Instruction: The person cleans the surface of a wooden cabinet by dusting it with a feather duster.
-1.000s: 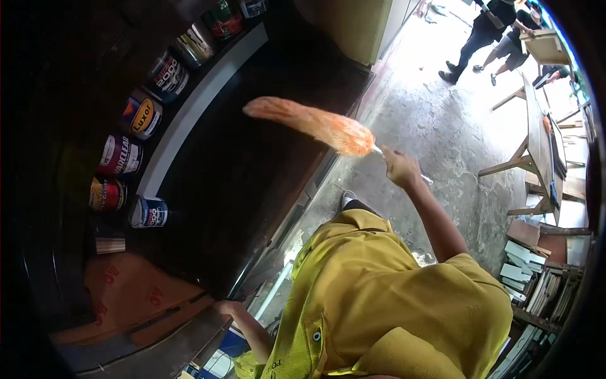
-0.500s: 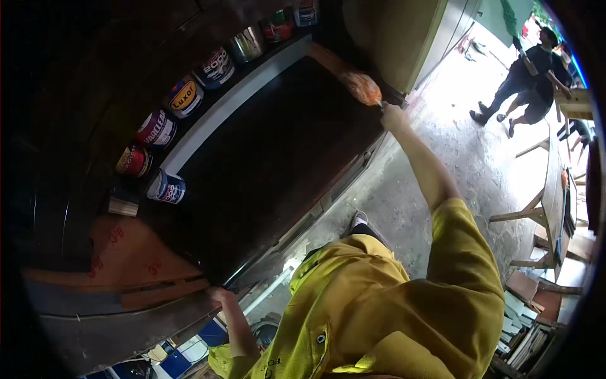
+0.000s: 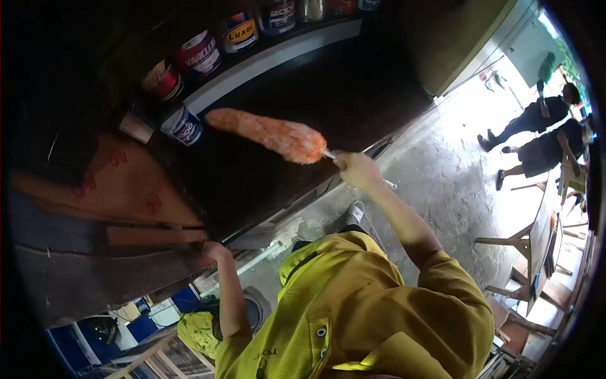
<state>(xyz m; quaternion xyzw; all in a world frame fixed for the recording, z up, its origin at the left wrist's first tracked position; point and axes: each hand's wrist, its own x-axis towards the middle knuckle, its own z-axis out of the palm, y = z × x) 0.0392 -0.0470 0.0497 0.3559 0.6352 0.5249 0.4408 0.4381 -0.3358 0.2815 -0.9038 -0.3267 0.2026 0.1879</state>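
My right hand (image 3: 358, 170) is closed around the thin handle of an orange fluffy duster (image 3: 278, 136). The duster stretches leftward over the dark glossy counter top (image 3: 252, 189), its far tip close to a small blue-and-white paint can (image 3: 183, 125). At the counter's near edge is my left hand (image 3: 216, 251), its shadowed fingers bent over the edge beside a brown board with red markings (image 3: 136, 183).
A grey raised ledge (image 3: 271, 60) backs the counter, with several paint cans behind it, including a Luxor can (image 3: 240, 31). A small wooden block (image 3: 136, 128) is at the left. Two people (image 3: 549, 136) stand near a wooden bench (image 3: 533, 240) on the right.
My right hand has brought the duster left and nearer to me, from the counter's far right end to its middle. My left hand stays at the edge while the view has shifted.
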